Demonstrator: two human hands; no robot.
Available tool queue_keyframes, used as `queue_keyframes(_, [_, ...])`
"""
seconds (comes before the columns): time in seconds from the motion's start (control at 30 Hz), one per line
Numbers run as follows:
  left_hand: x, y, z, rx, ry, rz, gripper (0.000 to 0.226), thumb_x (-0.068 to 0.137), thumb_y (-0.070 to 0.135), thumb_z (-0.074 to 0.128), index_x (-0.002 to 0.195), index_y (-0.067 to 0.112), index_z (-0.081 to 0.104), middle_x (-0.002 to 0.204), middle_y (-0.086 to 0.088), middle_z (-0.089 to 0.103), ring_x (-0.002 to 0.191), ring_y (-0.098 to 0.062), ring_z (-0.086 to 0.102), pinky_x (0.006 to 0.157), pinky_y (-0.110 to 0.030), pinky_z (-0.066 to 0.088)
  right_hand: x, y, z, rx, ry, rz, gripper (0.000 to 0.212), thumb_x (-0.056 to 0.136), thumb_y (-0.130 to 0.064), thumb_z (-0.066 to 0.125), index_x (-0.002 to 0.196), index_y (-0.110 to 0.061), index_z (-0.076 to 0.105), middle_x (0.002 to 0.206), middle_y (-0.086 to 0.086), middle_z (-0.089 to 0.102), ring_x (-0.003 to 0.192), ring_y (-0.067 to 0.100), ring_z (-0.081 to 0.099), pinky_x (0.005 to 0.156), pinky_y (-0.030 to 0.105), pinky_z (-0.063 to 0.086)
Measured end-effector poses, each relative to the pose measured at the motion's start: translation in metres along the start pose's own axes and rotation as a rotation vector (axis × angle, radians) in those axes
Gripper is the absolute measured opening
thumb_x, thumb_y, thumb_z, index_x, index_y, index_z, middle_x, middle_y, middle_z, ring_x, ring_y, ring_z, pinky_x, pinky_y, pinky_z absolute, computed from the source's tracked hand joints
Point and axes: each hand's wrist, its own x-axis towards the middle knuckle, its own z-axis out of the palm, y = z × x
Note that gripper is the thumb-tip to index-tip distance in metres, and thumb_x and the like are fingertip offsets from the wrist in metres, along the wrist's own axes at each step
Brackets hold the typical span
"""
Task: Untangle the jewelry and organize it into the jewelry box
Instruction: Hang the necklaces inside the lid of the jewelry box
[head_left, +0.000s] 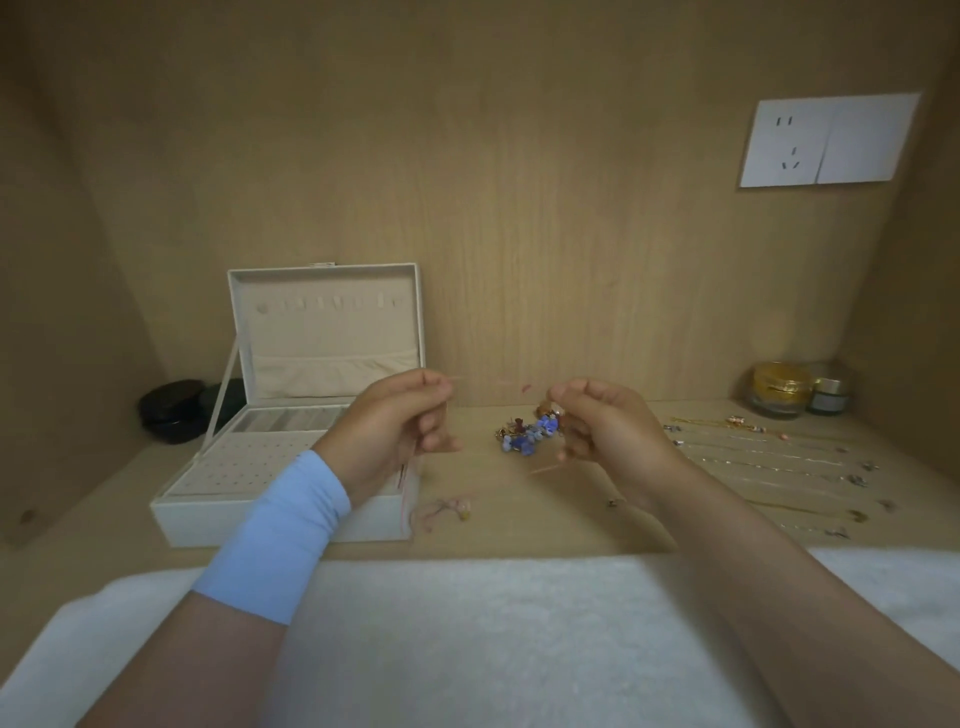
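White cloth (467, 623) lies under both forearms. Above it, the left hand (395, 421) and right hand (608, 421) each pinch a thin pink cord (403, 483), which is blurred between them. Behind the hands sits a blue bead tangle (530, 432). The open jewelry box (197, 525) stands to the left, and straightened chains (769, 460) lie to the right.

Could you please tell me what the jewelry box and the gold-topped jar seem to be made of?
Jewelry box: likely smooth off-white faux leather outside, matte beige fabric lining, going by its even, unglossy look. Gold-topped jar: apparently clear glass at the base with a shiny gold, metallic-looking top that catches light.
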Motion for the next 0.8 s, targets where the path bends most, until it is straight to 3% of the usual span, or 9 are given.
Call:
queue_keyframes(0.1, [-0.007,0.015,-0.007,-0.297,-0.057,-0.009,0.008,0.089,0.017,0.052,0.082,0.015,0.054,0.049,0.006,0.031,0.044,-0.010,0.032,0.057,-0.028,0.051,0.002,-0.001,-0.001,-0.150,0.105,-0.053,0.015,0.094,-0.019,0.068,0.084,-0.008,0.070,0.050,-0.008,0.045,0.042,0.010,0.033,0.047,0.028,0.038])
queue_keyframes(0.17, [-0.012,0.022,-0.015,-0.404,-0.067,0.003,0.012,0.090,0.020,0.049,0.080,0.017,0.054,0.050,0.007,0.028,0.045,-0.010,0.028,0.054,-0.025,0.046,0.003,0.001,-0.001,-0.184,0.145,-0.069,0.018,0.094,-0.021,0.068,0.081,-0.008,0.069,0.047,-0.012,0.047,0.044,0.010,0.034,0.047,0.025,0.032])
queue_keyframes(0.27, [-0.017,0.026,-0.029,-0.530,-0.123,0.044,0.007,0.084,0.022,0.061,0.081,0.017,0.057,0.054,0.007,0.033,0.050,-0.010,0.030,0.056,-0.024,0.044,0.006,0.002,0.000,-0.224,0.169,-0.075,0.022,0.095,-0.023,0.066,0.085,-0.003,0.070,0.046,-0.017,0.049,0.041,0.001,0.038,0.050,0.021,0.032])
queue_keyframes(0.4, [-0.021,0.027,-0.034,-0.686,-0.143,0.125,0.012,0.088,0.022,0.054,0.079,0.017,0.060,0.069,0.005,0.053,0.060,-0.013,0.050,0.068,-0.029,0.054,0.003,-0.001,0.012,-0.192,0.102,-0.053,0.026,0.099,-0.024,0.057,0.079,-0.013,0.069,0.046,-0.017,0.047,0.043,0.006,0.037,0.050,0.024,0.028])
queue_keyframes(0.47, [-0.021,0.028,-0.030,-0.709,-0.151,0.141,0.017,0.091,0.021,0.048,0.083,0.015,0.063,0.090,-0.001,0.066,0.083,-0.019,0.065,0.079,-0.035,0.058,-0.002,-0.008,0.021,-0.166,0.018,-0.077,0.031,0.101,-0.023,0.053,0.075,-0.013,0.065,0.047,-0.009,0.039,0.043,0.010,0.032,0.049,0.025,0.026])
queue_keyframes(0.53, [-0.020,0.026,-0.024,-0.666,-0.177,0.141,0.019,0.092,0.019,0.047,0.098,0.012,0.063,0.119,-0.011,0.066,0.116,-0.027,0.062,0.099,-0.042,0.052,-0.007,-0.019,0.031,-0.197,-0.084,-0.126,0.034,0.103,-0.022,0.051,0.073,-0.013,0.064,0.048,-0.009,0.035,0.041,0.008,0.031,0.047,0.024,0.027])
queue_keyframes(0.6, [-0.017,0.022,-0.016,-0.542,-0.217,0.147,0.028,0.091,0.017,0.049,0.117,0.010,0.057,0.137,-0.018,0.056,0.132,-0.029,0.051,0.110,-0.045,0.039,-0.011,-0.032,0.043,-0.250,-0.184,-0.187,0.034,0.104,-0.019,0.050,0.074,-0.012,0.064,0.047,-0.013,0.036,0.041,0.005,0.032,0.044,0.020,0.030])
queue_keyframes(0.7, [-0.015,0.017,-0.006,-0.257,-0.212,0.159,0.048,0.088,0.012,0.052,0.136,0.012,0.046,0.135,-0.018,0.058,0.121,-0.030,0.057,0.109,-0.042,0.040,-0.009,-0.051,0.059,-0.367,-0.318,-0.304,0.029,0.104,-0.014,0.048,0.082,-0.006,0.064,0.049,-0.014,0.051,0.044,0.003,0.043,0.045,0.023,0.039])
queue_keyframes(0.8, [-0.020,0.018,-0.002,0.004,-0.082,0.130,0.044,0.093,0.008,0.056,0.136,0.018,0.048,0.114,-0.023,0.064,0.094,-0.033,0.062,0.089,-0.035,0.051,0.004,-0.061,0.069,-0.477,-0.318,-0.373,0.022,0.100,-0.015,0.055,0.084,-0.010,0.069,0.080,-0.001,0.074,0.075,0.014,0.069,0.078,0.042,0.055])
